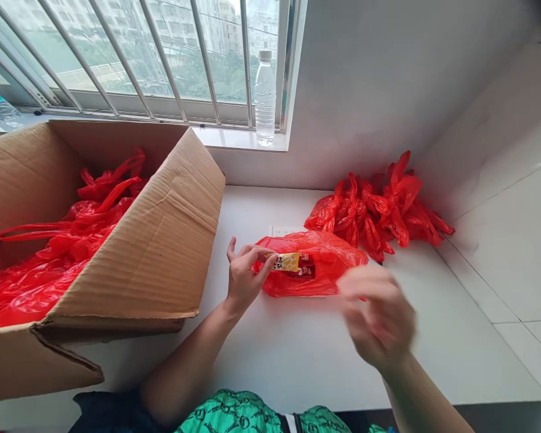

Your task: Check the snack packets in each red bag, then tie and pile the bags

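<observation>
My left hand [247,272] pinches one end of a small yellow-and-white packet [287,262] with dark printing, between thumb and fingertips. Under it, a red plastic bag [338,255] lies spread on the white tabletop. A dark red packet [307,266] shows at the bag's middle, partly covered by the yellow one. Near the bag's right end is my right hand [381,313], smeared by motion. Its fingers look curled, but whether they hold anything cannot be made out.
On the left stands an open cardboard box [148,240] with red plastic bags [72,246] in it. Several knotted red bags [379,204] lie heaped against the wall at the back right. A clear water bottle [265,99] stands on the sill of the barred window [162,60].
</observation>
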### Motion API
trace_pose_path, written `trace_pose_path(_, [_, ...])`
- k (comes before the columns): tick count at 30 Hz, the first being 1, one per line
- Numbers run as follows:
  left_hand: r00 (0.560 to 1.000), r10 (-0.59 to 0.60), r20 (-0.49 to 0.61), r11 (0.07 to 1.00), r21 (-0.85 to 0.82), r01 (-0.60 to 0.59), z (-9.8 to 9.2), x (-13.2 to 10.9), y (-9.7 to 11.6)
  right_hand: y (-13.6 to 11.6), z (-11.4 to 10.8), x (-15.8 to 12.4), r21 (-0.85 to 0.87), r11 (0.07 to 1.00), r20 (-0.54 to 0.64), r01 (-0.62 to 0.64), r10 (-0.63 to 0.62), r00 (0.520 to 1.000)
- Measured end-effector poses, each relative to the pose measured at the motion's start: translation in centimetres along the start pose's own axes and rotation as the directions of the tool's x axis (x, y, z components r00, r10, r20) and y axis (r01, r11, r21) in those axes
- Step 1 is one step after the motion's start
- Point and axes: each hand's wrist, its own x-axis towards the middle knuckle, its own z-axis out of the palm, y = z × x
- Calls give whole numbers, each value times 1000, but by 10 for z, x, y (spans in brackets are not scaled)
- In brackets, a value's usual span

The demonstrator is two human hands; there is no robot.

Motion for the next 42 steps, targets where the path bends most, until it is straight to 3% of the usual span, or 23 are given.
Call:
trace_pose_path(1, [999,51,-4,999,9,-51,-1,0,3,8,9,3,26,997,19,-69,68,997])
trace_pose_path(3, [994,112,-2,994,9,-112,-1,0,8,27,30,6,86,947,164,-309,292,942])
trace_pose_path(5, [990,138,12,990,3,-138,0,-1,11,45,50,4,218,828,267,-517,459,847])
trace_pose_path(7, [988,150,34,989,-5,-150,1,-2,12,57,64,-3,372,675,352,-637,532,770])
trace_pose_path(10, [986,141,91,990,-10,-141,2,-2,12,64,74,-12,518,559,357,-648,548,757])
trace_pose_path(17, [969,135,208,991,-32,-131,2,0,15,59,68,-13,515,634,293,-577,503,813])
trace_pose_path(20, [972,73,222,993,-110,-49,2,-1,17,57,67,-13,513,627,294,-586,513,807])
trace_pose_path(24, [970,-40,240,973,-212,93,4,-3,21,55,71,-14,618,459,373,-638,543,752])
trace_pose_path(27, [968,-53,247,978,-184,100,3,-3,20,55,74,-14,646,355,424,-676,570,704])
trace_pose_path(34, [934,182,307,979,33,-201,-3,3,14,59,71,-11,615,329,376,-716,676,634])
trace_pose_path(36, [931,213,297,968,67,-243,-3,3,12,60,69,-11,611,335,375,-717,675,635])
trace_pose_path(39, [947,188,260,975,67,-212,-1,3,10,61,64,-13,596,441,328,-671,629,705])
trace_pose_path(42, [961,151,231,985,50,-167,0,2,9,62,58,-14,487,656,285,-577,505,815])
